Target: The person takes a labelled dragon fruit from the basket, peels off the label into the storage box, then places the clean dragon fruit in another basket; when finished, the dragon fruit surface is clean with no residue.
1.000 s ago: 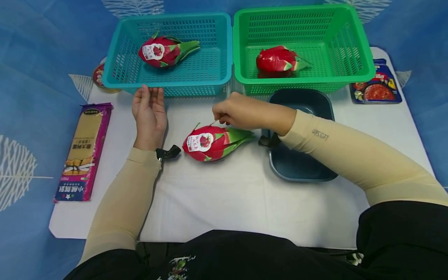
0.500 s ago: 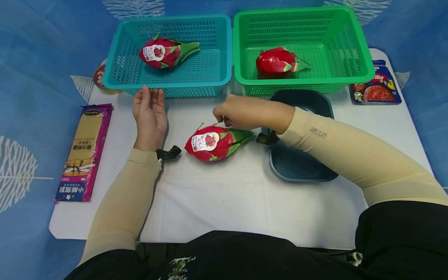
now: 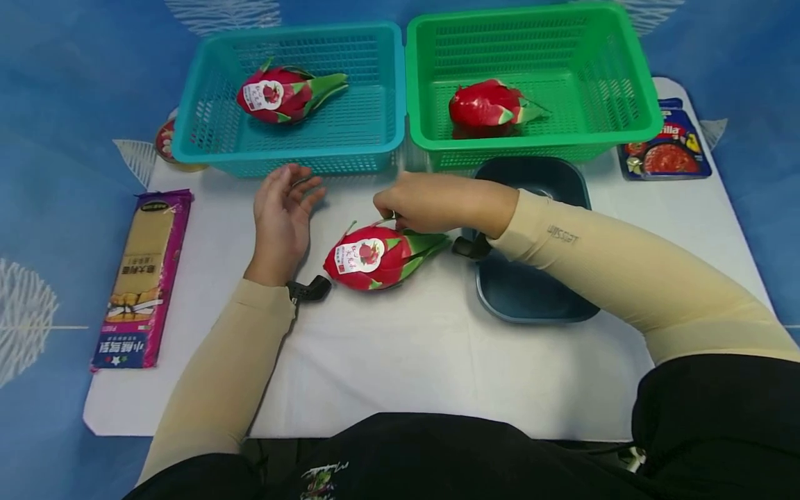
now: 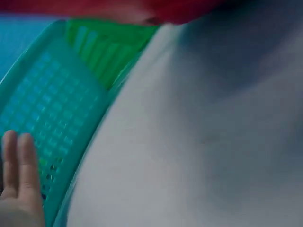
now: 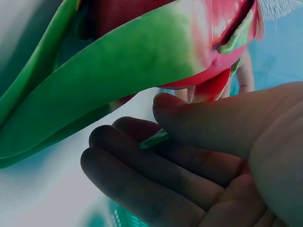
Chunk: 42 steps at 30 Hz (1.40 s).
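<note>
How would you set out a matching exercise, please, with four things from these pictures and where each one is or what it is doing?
Column one
1. Right hand
2. Left hand
3. Dark tray
4. Purple-edged packet

Column two
A. Partly hidden by the right sleeve
B. Pinching a leaf tip of a dragon fruit
C. Lying at the left end of the white table
D. Near the blue basket, holding nothing

Right pairs: 1-B, 2-D, 3-A, 4-C
</note>
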{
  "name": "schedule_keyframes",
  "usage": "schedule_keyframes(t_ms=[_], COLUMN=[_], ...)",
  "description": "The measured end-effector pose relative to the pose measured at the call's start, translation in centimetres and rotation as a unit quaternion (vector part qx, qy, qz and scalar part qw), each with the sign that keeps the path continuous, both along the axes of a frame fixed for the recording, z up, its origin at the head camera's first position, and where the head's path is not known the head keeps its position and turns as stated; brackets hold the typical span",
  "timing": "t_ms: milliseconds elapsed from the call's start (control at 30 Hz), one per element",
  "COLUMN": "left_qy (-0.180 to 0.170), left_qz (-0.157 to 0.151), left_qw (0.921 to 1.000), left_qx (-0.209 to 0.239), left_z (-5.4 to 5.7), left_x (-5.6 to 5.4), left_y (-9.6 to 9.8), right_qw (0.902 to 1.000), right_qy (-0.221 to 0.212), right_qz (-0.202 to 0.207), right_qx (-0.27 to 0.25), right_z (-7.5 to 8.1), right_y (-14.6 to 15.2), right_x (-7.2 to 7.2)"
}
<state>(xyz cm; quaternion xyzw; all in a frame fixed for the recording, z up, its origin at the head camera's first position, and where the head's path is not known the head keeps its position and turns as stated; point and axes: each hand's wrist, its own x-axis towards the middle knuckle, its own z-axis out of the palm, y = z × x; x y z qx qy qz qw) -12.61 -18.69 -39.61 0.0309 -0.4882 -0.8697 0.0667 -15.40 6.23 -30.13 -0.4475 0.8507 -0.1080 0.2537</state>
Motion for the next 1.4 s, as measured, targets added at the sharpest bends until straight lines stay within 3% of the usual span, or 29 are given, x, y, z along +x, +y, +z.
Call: schedule_keyframes(t_ms=[100, 233, 333, 567, 667, 767, 900, 1067, 1233, 1400], left_qy=[0.018, 0.065, 0.097, 0.153, 0.160, 0.156, 0.150, 0.156, 0.162, 0.168], left_qz=[-0.077, -0.186, -0.237, -0.300, -0.303, -0.296, -0.292, -0.286, -0.282, -0.278], left_qw=[0.9909, 0.9607, 0.9387, 0.8827, 0.8588, 0.8401, 0.8275, 0.8212, 0.8234, 0.8256], left_qx=[-0.109, -0.196, -0.231, -0.328, -0.381, -0.427, -0.455, -0.469, -0.465, -0.461], left_z=[0.2, 0.2, 0.2, 0.0, -0.1, -0.2, -0.2, 0.0, 0.0, -0.1], left_x=[1.3, 3.2, 4.6, 6.4, 6.6, 6.6, 6.6, 6.6, 6.7, 6.6], left_y=[0.9, 1.4, 1.1, 0.4, 0.6, 0.8, 1.0, 1.0, 0.7, 0.6], right_qw=[1.0000, 0.9999, 0.9999, 1.0000, 1.0000, 1.0000, 0.9996, 0.9974, 0.9930, 0.9893], right_qy=[-0.007, -0.014, -0.010, -0.001, 0.003, 0.002, 0.005, 0.029, 0.046, 0.062], right_qz=[-0.001, -0.005, -0.005, -0.004, -0.003, -0.004, -0.024, -0.061, -0.044, -0.024], right_qx=[0.003, 0.004, 0.002, -0.004, -0.009, -0.007, 0.010, -0.024, -0.100, -0.129], right_z=[0.0, 0.0, 0.1, 0.2, 0.2, 0.3, 1.1, 2.5, 2.8, 2.4], right_y=[0.0, 0.1, 0.0, 0.3, 0.4, 0.6, 1.2, 1.7, 1.4, 0.7], right_x=[-0.1, -0.2, -0.2, -0.2, -0.2, 0.0, 0.6, 2.2, 4.2, 5.5])
